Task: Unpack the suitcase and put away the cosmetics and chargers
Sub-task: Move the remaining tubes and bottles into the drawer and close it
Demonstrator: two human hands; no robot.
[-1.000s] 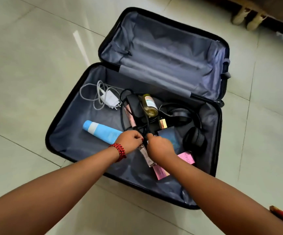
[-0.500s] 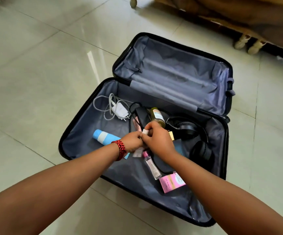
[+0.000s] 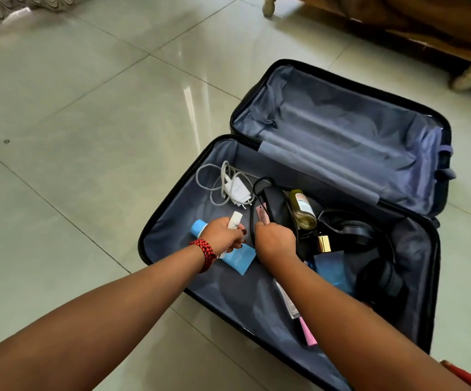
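Two hands: both reach into the lower half of the suitcase (image 3: 158, 221), which lies open on the tiled floor (image 3: 87, 136).
Left hand (image 3: 223, 235): fingers curled round a small white tube (image 3: 235, 220), held just above the suitcase lining near its left wall; a red bracelet (image 3: 203, 251) sits at the wrist.
Right hand (image 3: 275, 241): fingers curled at mid-suitcase round a slim pink tube (image 3: 262, 214) that sticks up past the knuckles; whether it also grips the black cable (image 3: 253, 210) cannot be told.
Blue tube (image 3: 238, 261): flat on the lining, under the left hand.
White charger (image 3: 238, 190): with its looped cord, toward the suitcase's hinge, left side.
Black adapter (image 3: 273, 201) and amber bottle (image 3: 302, 208): side by side near the hinge, centre.
Headphones (image 3: 354, 235): black, along the suitcase's right wall.
Pink box (image 3: 309, 335): near the front rim, partly hidden by the right forearm.
Lid (image 3: 341, 122): laid back from the hinge, grey lining showing.
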